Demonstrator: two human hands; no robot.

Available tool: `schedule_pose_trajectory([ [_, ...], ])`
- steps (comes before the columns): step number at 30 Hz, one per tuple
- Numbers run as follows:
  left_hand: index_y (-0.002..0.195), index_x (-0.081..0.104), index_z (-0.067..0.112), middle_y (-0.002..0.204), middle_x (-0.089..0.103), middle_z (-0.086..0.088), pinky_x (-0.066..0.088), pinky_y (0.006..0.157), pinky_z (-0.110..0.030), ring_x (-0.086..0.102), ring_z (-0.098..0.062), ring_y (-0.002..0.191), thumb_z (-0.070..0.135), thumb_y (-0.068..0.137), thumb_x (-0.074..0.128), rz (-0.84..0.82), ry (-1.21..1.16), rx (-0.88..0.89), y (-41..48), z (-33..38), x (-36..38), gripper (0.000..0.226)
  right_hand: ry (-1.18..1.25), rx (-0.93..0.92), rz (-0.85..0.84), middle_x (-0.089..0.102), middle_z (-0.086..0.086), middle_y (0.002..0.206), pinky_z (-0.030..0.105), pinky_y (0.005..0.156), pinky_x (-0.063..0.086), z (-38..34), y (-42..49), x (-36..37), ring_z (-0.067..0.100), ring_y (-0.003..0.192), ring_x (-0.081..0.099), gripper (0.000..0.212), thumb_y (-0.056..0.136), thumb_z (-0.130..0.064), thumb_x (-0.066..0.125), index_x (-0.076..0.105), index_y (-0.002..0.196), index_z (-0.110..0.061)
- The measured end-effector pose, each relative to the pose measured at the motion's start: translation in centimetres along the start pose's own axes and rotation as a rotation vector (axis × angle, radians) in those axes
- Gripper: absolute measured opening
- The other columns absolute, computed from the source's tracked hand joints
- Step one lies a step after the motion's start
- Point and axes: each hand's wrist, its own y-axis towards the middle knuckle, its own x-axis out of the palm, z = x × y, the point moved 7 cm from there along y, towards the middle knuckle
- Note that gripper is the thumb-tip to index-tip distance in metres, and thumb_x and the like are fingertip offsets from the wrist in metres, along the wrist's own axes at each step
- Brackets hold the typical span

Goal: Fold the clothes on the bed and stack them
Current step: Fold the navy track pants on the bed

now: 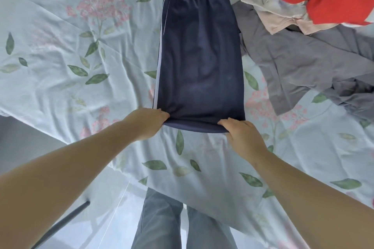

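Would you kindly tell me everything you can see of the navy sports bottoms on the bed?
The navy sports bottoms look like smooth knit fabric, with a gathered elastic waistband at the far end and a white stripe down their left edge. They lie flat, folded lengthwise, on the floral bedsheet. The left hand and right hand pinch the near corners.

1. A bed (222, 168) fills most of the view, covered by a pale blue sheet (60, 26) printed with pink blossoms and green leaves.
2. The sheet is creased and drapes over the bed's near edge.
3. A grey surface (24, 137), probably floor, shows past the left edge.
4. A dark slanted bar (60, 226) lies below the near-left corner.
5. The light is soft and even.
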Motion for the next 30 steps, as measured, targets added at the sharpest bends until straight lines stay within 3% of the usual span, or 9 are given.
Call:
schedule_pose_trajectory([
  [4,0.101,0.052,0.013,0.076,0.047,0.004,0.033,0.063,-0.028,0.046,-0.019,0.074,0.025,0.100,0.035,-0.249,-0.092,0.001,-1.1,0.3,-1.0,0.020,0.188,0.185,-0.403,0.063,0.005,0.098,0.031,0.070,0.043,0.1,-1.2,-0.6,0.026,0.088,0.058,0.025,0.097,-0.012,0.044,0.058,0.116,-0.017],
  [8,0.080,0.047,0.014,0.076,0.047,0.001,0.033,0.061,-0.025,0.043,-0.018,0.070,0.024,0.092,0.046,-0.543,-0.295,0.028,-3.9,1.5,-0.7,0.015,0.508,0.322,-0.789,0.051,-0.004,0.074,0.022,0.059,0.034,-1.0,-4.2,-1.0,0.013,0.068,0.048,0.014,0.091,-0.015,0.053,0.056,0.079,-0.021],
  [12,0.079,0.059,0.021,0.080,0.059,0.005,0.043,0.064,-0.018,0.057,-0.014,0.076,0.020,0.090,0.057,-0.638,-0.623,-0.046,-5.2,1.4,-1.0,0.011,0.614,0.381,-0.945,0.049,-0.005,0.066,0.022,0.058,0.031,-1.1,-6.1,-1.9,0.014,0.065,0.046,0.015,0.086,-0.017,0.061,0.055,0.073,-0.014],
  [15,0.095,0.065,0.015,0.094,0.068,-0.003,0.052,0.067,-0.023,0.066,-0.017,0.086,0.009,0.090,0.058,-0.457,-0.954,-0.149,-4.0,-0.7,-4.0,0.011,0.760,0.445,-0.708,0.063,-0.007,0.068,0.024,0.064,0.040,0.5,-3.3,-4.5,0.013,0.070,0.057,0.012,0.084,-0.013,0.067,0.063,0.073,-0.017],
  [18,0.100,0.065,0.014,0.094,0.070,-0.006,0.057,0.068,-0.033,0.068,-0.021,0.086,0.007,0.092,0.056,-0.273,-1.114,-0.182,-2.1,-2.8,-8.3,0.014,0.890,0.507,-0.310,0.069,0.005,0.098,0.038,0.086,0.050,2.6,0.9,-8.7,0.020,0.091,0.064,0.019,0.079,-0.010,0.073,0.069,0.094,-0.021],
  [23,0.096,0.063,0.014,0.090,0.069,-0.006,0.058,0.061,-0.032,0.067,-0.019,0.079,0.008,0.092,0.055,0.000,-1.234,-0.203,1.5,-6.1,-15.4,0.010,1.007,0.495,0.244,0.055,-0.010,0.113,0.019,0.077,0.047,4.1,8.0,-14.6,0.007,0.099,0.057,0.043,0.080,-0.015,0.074,0.056,0.115,-0.031],
  [26,0.101,0.061,0.015,0.093,0.065,-0.005,0.057,0.056,-0.025,0.064,-0.019,0.082,0.015,0.093,0.058,0.216,-1.240,-0.267,4.1,-8.1,-18.2,0.009,1.110,0.533,0.433,0.050,-0.006,0.132,0.022,0.093,0.046,5.0,11.6,-15.0,0.010,0.120,0.048,0.058,0.084,-0.022,0.071,0.044,0.135,-0.024],
  [28,0.120,0.052,0.022,0.107,0.060,-0.002,0.056,0.073,-0.029,0.059,-0.020,0.098,0.024,0.092,0.059,0.464,-1.234,-0.339,5.8,-9.9,-18.6,0.029,1.252,0.590,0.435,0.048,-0.005,0.135,0.031,0.104,0.040,5.4,13.3,-13.6,0.010,0.124,0.045,0.072,0.088,-0.027,0.066,0.025,0.147,-0.027],
  [30,0.145,0.026,0.027,0.141,0.041,-0.004,0.041,0.103,-0.038,0.042,-0.021,0.129,0.034,0.090,0.061,0.603,-1.209,-0.407,6.9,-10.7,-17.0,0.065,1.341,0.660,0.439,0.033,-0.007,0.149,0.037,0.109,0.032,5.9,13.9,-11.5,0.010,0.134,0.036,0.081,0.088,-0.033,0.063,0.011,0.149,-0.034],
])
